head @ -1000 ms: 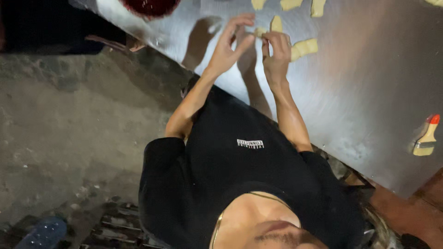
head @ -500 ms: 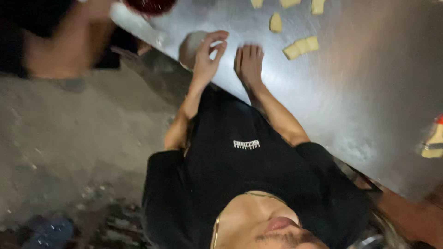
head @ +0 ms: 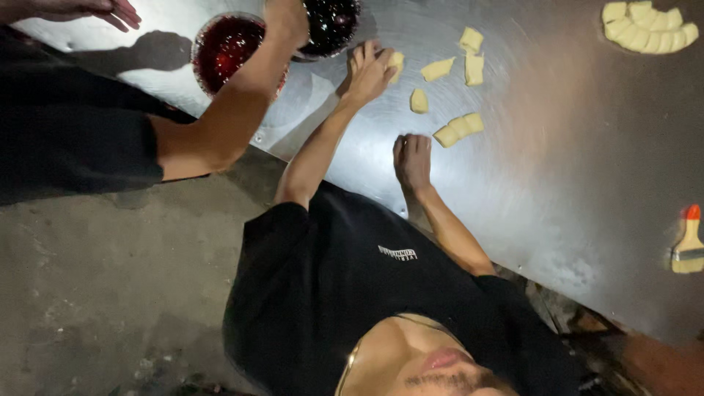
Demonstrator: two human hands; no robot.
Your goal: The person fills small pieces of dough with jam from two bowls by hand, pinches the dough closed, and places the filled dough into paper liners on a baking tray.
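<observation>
shaping dough on steel table [head: 557, 183]
left hand [head: 367, 71] pinching dough piece [head: 397, 61]; right hand [head: 413, 158] flat, empty, likely bracing beside cut pieces [head: 459, 128].

Pale yellow dough pieces [head: 458, 126] on grey steel table [head: 557, 169]; dark red filling in bowl [head: 227, 45]; orange-tipped brush [head: 688, 242]; black shirt [head: 367, 293].

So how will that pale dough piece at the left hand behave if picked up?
Probably soft: the dough piece by the left hand has rounded, uneven edges, so a firm pinch may dent it. It is blocky and lies flat, so rolling seems unlikely. It looks small and likely light, though it may cling to the metal table.
</observation>
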